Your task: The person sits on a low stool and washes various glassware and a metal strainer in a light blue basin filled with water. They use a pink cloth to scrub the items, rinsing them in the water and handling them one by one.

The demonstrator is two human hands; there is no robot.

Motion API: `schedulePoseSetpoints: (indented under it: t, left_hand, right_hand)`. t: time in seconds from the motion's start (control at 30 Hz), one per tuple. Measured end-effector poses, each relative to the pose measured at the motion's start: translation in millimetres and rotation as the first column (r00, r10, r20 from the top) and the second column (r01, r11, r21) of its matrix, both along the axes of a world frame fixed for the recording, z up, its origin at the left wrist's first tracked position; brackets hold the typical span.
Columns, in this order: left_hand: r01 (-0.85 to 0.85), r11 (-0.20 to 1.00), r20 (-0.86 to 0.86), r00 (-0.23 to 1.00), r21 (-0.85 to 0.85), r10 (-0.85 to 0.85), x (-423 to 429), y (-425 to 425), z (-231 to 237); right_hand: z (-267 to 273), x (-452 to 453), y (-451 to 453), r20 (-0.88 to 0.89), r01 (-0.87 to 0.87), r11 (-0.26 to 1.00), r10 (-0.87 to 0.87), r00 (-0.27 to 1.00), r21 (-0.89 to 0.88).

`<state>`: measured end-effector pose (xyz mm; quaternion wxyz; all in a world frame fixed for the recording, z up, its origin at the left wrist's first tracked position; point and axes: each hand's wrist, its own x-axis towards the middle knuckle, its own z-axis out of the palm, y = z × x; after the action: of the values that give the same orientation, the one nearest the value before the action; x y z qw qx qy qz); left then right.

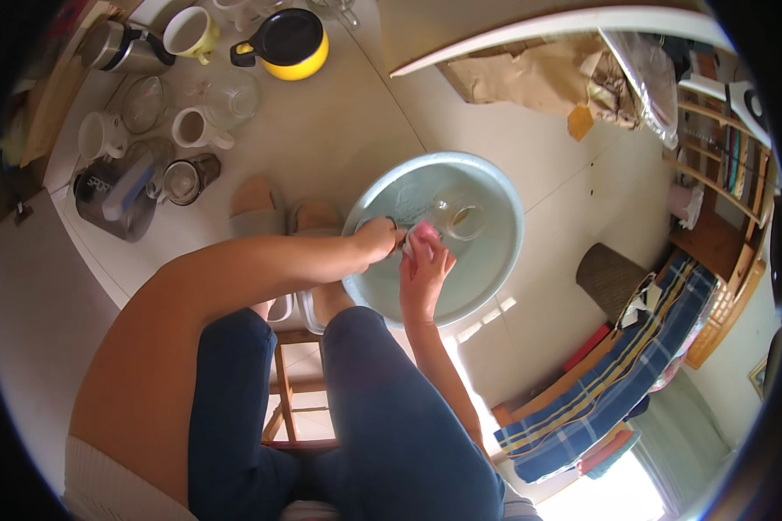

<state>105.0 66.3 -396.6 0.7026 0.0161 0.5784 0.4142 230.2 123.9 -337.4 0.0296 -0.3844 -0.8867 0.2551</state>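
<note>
My left hand (375, 241) reaches over a pale blue plastic basin (513, 254) of water and grips a small item with a dark curved edge. That item is mostly hidden by my fingers, so I cannot tell its kind. My right hand (425, 270) presses a pink cloth or sponge (423, 231) close against the same item, just above the water. Beyond my hands, a clear glass vessel (464, 220) lies in the basin towards its far right side.
On the tiled floor at upper left stand a yellow mug with a black lid (306, 64), a pale yellow cup (192, 32), white mugs (192, 127), glassware, a steel flask (120, 47) and a dark plastic jug (114, 202). My slippered feet (257, 208) are beside the basin. A brown bin (609, 277) stands right.
</note>
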Motion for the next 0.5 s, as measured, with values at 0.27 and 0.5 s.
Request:
schedulePoseSetpoints:
  t: [0.27, 0.5]
  left_hand:
    - [-0.091, 0.97, 0.13, 0.99, 0.224, 0.063, 7.8, -8.9, -10.2]
    - [0.215, 0.883, -0.349, 0.935, 0.418, -0.063, -2.3, -17.2, 15.7]
  right_hand:
    - [57.4, -9.3, 31.5, 0.189, -0.462, 0.877, 0.48, 0.857, -0.134]
    - [45.7, -34.2, 47.9, 0.325, -0.466, 0.87, 0.492, 0.808, -0.159]
